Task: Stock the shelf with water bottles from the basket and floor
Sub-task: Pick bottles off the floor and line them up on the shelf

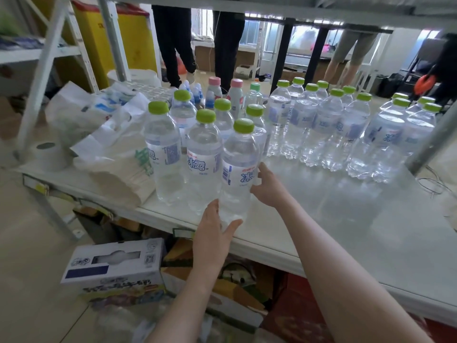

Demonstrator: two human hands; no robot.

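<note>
Steadying the bottle (238,167) at the shelf (346,231) front edge, both hands, left (212,233) and right (265,188), curl fingers round it; better slide it back upright beside its neighbours.

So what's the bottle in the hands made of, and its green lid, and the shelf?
The bottle looks like clear, glossy plastic: you see through it. Its green lid seems matte plastic. The shelf is smooth and whitish, faintly reflecting bottles; painted metal or laminate, hard to tell.
</note>
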